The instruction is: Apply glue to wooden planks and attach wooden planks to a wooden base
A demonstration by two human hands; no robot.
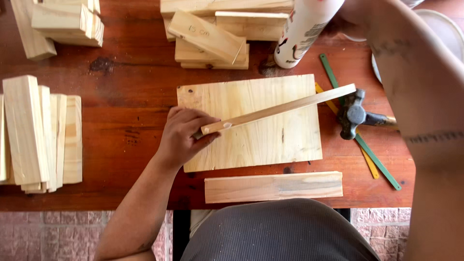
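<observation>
Pinching the thin slat's point(280, 108) near end, left hand point(183, 137) holds it over the board point(251, 140), axis toward 2 o'clock; right hand point(345, 19) grips the glue bottle point(302, 31) at 1 o'clock.

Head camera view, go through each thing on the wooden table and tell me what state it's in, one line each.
Thin wooden slat: held on edge over the board, tilted, by the left hand.
Flat pale wooden board: lying flat under the slat.
White glue bottle: tipped, gripped by the right hand.
Steel-headed hammer: lying untouched on the table.
Short wooden plank: lying flat at the table's near edge.
</observation>
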